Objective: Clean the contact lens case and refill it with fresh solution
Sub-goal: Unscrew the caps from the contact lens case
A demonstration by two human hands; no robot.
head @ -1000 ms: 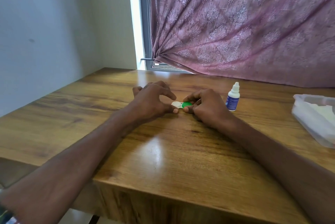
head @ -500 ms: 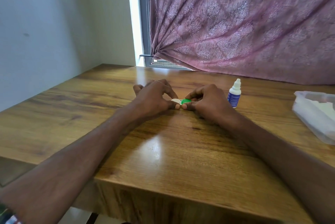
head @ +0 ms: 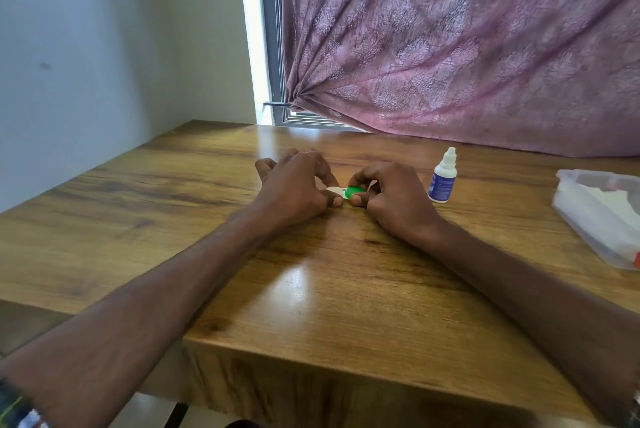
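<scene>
While flat on the table (head: 311, 289): lens case (head: 346, 192) stays steady.
Left hand (head: 298, 188): pinches white end, bracing.
Right hand (head: 391, 197): curls round green cap (head: 355, 191), probably to unscrew.

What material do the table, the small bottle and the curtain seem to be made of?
Table: wood or wood-look laminate, glossy; grain lines and a bright reflection.
Small bottle: probably plastic, opaque white with a blue label.
Curtain: thin woven fabric, mauve, matte; gathered folds and a faint pattern.

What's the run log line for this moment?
left hand: pinches lens case white side | right hand: pinches green cap | bottle: upright, untouched
</scene>
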